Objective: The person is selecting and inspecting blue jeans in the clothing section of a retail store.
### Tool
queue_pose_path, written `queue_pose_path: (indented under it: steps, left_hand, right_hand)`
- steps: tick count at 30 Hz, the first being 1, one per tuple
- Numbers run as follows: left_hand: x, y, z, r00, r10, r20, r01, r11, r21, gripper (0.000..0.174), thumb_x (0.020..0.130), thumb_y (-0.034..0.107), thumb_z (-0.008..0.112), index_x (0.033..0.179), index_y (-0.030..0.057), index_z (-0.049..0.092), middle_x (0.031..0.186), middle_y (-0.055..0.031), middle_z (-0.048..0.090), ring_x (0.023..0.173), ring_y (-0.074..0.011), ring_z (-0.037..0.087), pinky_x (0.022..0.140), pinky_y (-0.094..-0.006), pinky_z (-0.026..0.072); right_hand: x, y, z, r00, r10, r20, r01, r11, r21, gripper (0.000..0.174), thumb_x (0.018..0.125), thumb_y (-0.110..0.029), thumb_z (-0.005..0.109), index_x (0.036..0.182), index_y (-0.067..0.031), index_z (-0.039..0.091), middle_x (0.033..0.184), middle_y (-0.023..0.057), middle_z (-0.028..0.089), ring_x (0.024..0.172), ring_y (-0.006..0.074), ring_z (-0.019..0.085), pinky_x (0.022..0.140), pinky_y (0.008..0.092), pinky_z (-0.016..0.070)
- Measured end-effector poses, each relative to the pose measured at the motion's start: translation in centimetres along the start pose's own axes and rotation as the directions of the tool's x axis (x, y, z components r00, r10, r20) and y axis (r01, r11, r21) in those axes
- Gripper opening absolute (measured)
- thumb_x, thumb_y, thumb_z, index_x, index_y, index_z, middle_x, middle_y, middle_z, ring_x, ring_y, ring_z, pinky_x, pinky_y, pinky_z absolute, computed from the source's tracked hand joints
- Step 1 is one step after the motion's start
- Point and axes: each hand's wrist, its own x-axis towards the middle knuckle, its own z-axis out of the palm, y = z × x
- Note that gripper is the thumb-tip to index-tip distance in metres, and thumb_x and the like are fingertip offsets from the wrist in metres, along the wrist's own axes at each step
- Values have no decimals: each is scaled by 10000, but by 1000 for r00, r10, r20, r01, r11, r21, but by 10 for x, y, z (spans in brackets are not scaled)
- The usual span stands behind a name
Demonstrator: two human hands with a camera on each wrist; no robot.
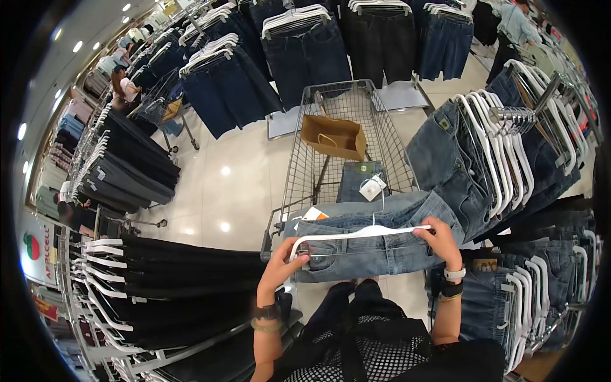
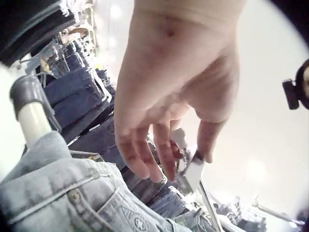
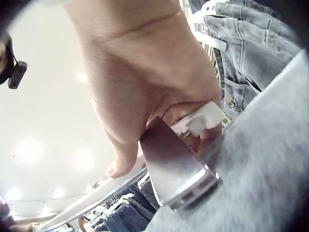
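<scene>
A white clip hanger (image 1: 375, 231) is held level between both hands, its hook pointing toward the cart. My left hand (image 1: 278, 266) grips its left end; in the left wrist view the thumb presses near a metal clip (image 2: 193, 173) there. The right hand (image 1: 440, 240) holds the other end, and a broad metal clip (image 3: 175, 166) sticks out below that palm in the right wrist view. Light blue jeans (image 1: 375, 260) lie draped over the near end of the shopping cart (image 1: 294, 167), right beneath the hanger. Their waistband and pocket show close beside the left hand.
Inside the cart are an open brown paper bag (image 1: 331, 136) and folded jeans (image 1: 354, 184) with a white tag (image 1: 372, 188). Racks of jeans (image 1: 439, 153) on white hangers stand at the right, black trousers (image 1: 191, 280) at the left. Other people (image 1: 517, 28) stand farther back.
</scene>
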Motion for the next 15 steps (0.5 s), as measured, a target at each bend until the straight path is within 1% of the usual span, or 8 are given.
queue_pose_path:
  steps: [3,4,5,7,9,10,13,15]
  left_hand:
    - [20,-4,-1,993,118,-31,-110,976,188,358,892,135,643,1210,16,529,1122,-69,631,1012,-146,578,883,-291,442]
    - [27,-6,0,973,184,-137,-147,959,243,377,887,146,647,1217,13,524,1137,-83,626,1048,-170,571,895,-308,438]
    - [32,-6,2,938,253,-236,-177,937,301,395,882,157,651,1225,10,520,1152,-97,621,1084,-193,565,908,-326,433]
    - [37,-3,3,931,293,-218,-162,867,471,457,866,194,667,1252,9,507,1204,-138,593,1127,-265,544,939,-367,421]
    - [45,-12,5,896,442,-33,-288,636,716,511,846,229,687,1275,21,504,1256,-159,564,1175,-333,520,977,-382,403]
    - [49,-23,4,914,405,26,-283,590,756,575,828,252,707,1318,51,484,1342,-176,495,1320,-364,382,1068,-431,325]
    - [53,-36,11,946,319,54,-203,456,867,607,819,282,717,1346,100,477,1357,-164,494,1373,-379,301,1094,-451,289]
    - [55,-44,8,957,287,42,-177,460,870,620,812,292,720,1359,134,474,1386,-148,474,1367,-381,294,1093,-461,286]
  right_hand:
    - [13,-1,-22,995,97,19,-99,983,152,291,813,-235,732,768,14,588,608,81,576,567,135,548,529,290,405]
    - [21,-4,-30,998,29,-60,-23,994,111,281,817,-223,728,753,13,589,543,48,566,515,97,527,485,277,394]
    - [29,-10,-41,993,80,-83,-76,995,58,300,812,-236,733,722,18,601,540,73,576,498,119,545,478,293,401]
    - [55,-11,-50,977,157,-142,-174,978,-111,331,821,-265,716,698,24,612,553,116,603,503,204,603,489,338,432]
    - [93,16,-42,970,127,-205,-162,974,-160,371,829,-305,690,713,42,632,600,182,630,612,334,658,568,404,487]
    - [117,35,-36,973,153,-172,-188,960,-208,366,836,-307,673,754,49,645,665,210,646,695,372,660,627,426,501]
    - [181,73,-9,966,176,-191,-244,867,-434,348,847,-279,628,909,61,669,895,281,661,902,432,640,779,459,515]
    - [207,68,3,941,312,-128,-337,852,-401,336,855,-238,594,991,63,658,1012,285,646,963,436,625,823,458,511]
